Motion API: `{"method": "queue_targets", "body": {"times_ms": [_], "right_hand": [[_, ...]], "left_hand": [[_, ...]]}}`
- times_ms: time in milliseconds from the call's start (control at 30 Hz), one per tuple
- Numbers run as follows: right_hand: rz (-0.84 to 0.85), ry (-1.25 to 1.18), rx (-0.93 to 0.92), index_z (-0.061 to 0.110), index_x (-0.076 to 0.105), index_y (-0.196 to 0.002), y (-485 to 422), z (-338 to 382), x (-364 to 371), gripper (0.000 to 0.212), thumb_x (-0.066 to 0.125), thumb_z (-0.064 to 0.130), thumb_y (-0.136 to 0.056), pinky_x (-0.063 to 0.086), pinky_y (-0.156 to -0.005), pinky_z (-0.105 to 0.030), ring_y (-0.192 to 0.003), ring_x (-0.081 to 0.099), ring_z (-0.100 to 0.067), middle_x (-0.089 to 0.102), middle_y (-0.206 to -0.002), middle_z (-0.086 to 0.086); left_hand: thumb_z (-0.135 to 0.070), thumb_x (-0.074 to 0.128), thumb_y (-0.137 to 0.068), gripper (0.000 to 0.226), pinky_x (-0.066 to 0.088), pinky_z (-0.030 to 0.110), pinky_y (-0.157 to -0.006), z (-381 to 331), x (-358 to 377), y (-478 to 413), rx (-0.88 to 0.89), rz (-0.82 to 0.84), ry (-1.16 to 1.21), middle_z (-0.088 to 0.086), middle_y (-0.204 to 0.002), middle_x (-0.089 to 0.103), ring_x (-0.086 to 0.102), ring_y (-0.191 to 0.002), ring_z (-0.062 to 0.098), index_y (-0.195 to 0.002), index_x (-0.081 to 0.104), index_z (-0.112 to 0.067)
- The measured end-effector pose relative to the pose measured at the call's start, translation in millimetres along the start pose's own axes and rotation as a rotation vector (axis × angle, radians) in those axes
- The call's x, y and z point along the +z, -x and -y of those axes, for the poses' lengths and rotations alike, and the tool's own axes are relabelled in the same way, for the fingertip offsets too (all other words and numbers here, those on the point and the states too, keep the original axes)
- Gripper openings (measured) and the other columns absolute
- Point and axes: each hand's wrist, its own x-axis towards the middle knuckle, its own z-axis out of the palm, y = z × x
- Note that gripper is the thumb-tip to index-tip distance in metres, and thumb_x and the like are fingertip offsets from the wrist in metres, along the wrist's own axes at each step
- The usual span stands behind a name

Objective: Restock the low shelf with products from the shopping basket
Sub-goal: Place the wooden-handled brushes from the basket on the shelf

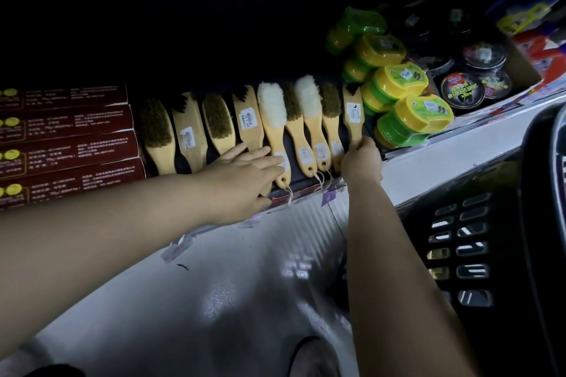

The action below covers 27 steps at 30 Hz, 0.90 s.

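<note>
Dark red boxes [67,138] with yellow emblems and white print lie stacked at the left. Farther right, green-and-yellow tubs [401,92] are piled in leaning stacks, and just beside them round black tins [462,90] sit in a cardboard tray [520,69]. Below, the glossy grey floor [245,285] reflects patches of light.

1. Behind the row of wooden brushes [156,131], the back of the shelf [428,162] is lost in darkness.
2. Left of the brushes, the dark red boxes [67,144] are cut by the picture's edge, and their print is too small to read.
3. The labels [247,119] on the brushes are unreadable.
4. The right hand [361,162] grips the rightmost brush [353,113], hiding its handle end.
5. The left hand [242,180] covers handle ends mid-row.
6. Right of the brushes, the shopping basket [490,223] runs off the edge, its inside unseen.
</note>
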Motion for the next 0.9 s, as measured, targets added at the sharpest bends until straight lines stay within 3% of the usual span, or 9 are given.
{"method": "queue_targets", "body": {"times_ms": [133, 300, 367, 433, 500, 567, 667, 800, 900], "right_hand": [[0.008, 0.103, -0.012, 0.015, 0.049, -0.125, -1.1, -0.9, -1.7, 0.033, 0.029, 0.025, -0.1, 0.028, -0.102, -0.045, -0.127, 0.032, -0.035, 0.041, -0.134, -0.016], [-0.113, -0.079, -0.042, 0.019, 0.047, -0.134, 20.1, 11.8, -13.4, 0.037, 0.038, 0.019, -0.097, 0.031, -0.101, -0.041, -0.125, 0.036, -0.035, 0.041, -0.137, -0.011], [-0.181, -0.245, -0.023, 0.018, 0.049, -0.128, 41.7, 34.5, -15.8, 0.033, 0.042, 0.016, -0.097, 0.033, -0.1, -0.039, -0.123, 0.04, -0.033, 0.044, -0.135, -0.011], [-0.163, -0.43, 0.07, 0.021, 0.051, -0.121, 66.7, 64.1, -20.5, 0.026, 0.044, 0.016, -0.096, 0.036, -0.095, -0.037, -0.121, 0.044, -0.031, 0.049, -0.13, -0.009], [-0.096, -0.608, 0.117, 0.02, 0.052, -0.115, 83.2, 90.8, -32.2, 0.021, 0.044, 0.016, -0.095, 0.036, -0.086, -0.034, -0.12, 0.046, -0.031, 0.051, -0.128, -0.009], [0.04, -0.695, 0.04, 0.011, 0.053, -0.117, 86.3, 104.8, -57.4, 0.024, 0.042, 0.009, -0.095, 0.041, -0.093, -0.037, -0.122, 0.046, -0.035, 0.05, -0.132, -0.016], [0.204, -0.256, -0.217, 0.005, 0.052, -0.129, 94.2, 108.6, -112.8, 0.035, 0.036, 0.008, -0.098, 0.042, -0.093, -0.032, -0.124, 0.048, -0.028, 0.052, -0.133, -0.013], [0.467, -0.33, -0.386, 0.003, 0.064, -0.102, 100.7, 72.4, -177.2, 0.017, 0.055, -0.001, -0.089, 0.042, -0.064, -0.022, -0.069, 0.054, -0.017, 0.06, -0.077, -0.007], [0.485, -0.448, -0.457, 0.015, 0.062, -0.084, 103.7, 27.5, -230.4, 0.018, 0.057, -0.002, -0.088, 0.045, -0.063, -0.017, -0.064, 0.055, -0.011, 0.061, -0.075, -0.006]], "left_hand": [[-0.043, 0.035, -0.098, 0.06, -0.015, 0.029, -0.112, -0.5, -2.0, 0.1, 0.003, -0.011, 0.016, -0.012, -0.159, -0.002, -0.01, -0.144, 0.006, -0.15, 0.01, -0.028], [-0.037, 0.039, -0.098, 0.054, -0.009, 0.026, -0.113, -13.7, -18.8, 6.5, 0.04, -0.123, 0.105, -0.011, -0.158, 0.012, -0.001, -0.145, 0.005, -0.148, 0.02, -0.029], [-0.033, 0.044, -0.097, 0.048, 0.006, 0.025, -0.114, -22.5, -33.5, 15.0, 0.049, -0.219, 0.181, -0.008, -0.151, 0.031, 0.016, -0.142, 0.009, -0.143, 0.033, -0.029], [-0.03, 0.047, -0.095, 0.04, 0.031, 0.024, -0.098, -31.5, -50.0, 27.9, 0.021, -0.301, 0.278, -0.006, -0.132, 0.051, 0.043, -0.123, 0.012, -0.134, 0.044, -0.03], [-0.03, 0.047, -0.094, 0.035, 0.045, 0.026, -0.079, -41.0, -65.3, 43.7, -0.036, -0.327, 0.365, -0.007, -0.113, 0.06, 0.058, -0.096, 0.01, -0.13, 0.048, -0.031], [-0.03, 0.047, -0.095, 0.03, 0.053, 0.035, -0.081, -51.4, -77.3, 58.6, -0.067, -0.351, 0.471, -0.005, -0.108, 0.067, 0.065, -0.094, 0.016, -0.124, 0.053, -0.032], [-0.028, 0.05, -0.094, 0.024, 0.048, 0.026, -0.089, -73.3, -92.0, 77.9, -0.025, -0.389, 0.533, -0.014, -0.109, 0.064, 0.061, -0.102, 0.009, -0.116, 0.061, -0.03], [-0.027, 0.054, -0.093, 0.022, 0.046, 0.022, -0.09, -114.1, -112.6, 90.0, 0.092, -0.388, 0.542, -0.015, -0.107, 0.063, 0.059, -0.102, 0.004, -0.113, 0.062, -0.028], [-0.029, 0.055, -0.092, 0.025, 0.047, 0.027, -0.09, -150.9, -126.2, 86.3, 0.185, -0.366, 0.471, -0.01, -0.111, 0.065, 0.06, -0.102, 0.008, -0.117, 0.06, -0.027]]}}
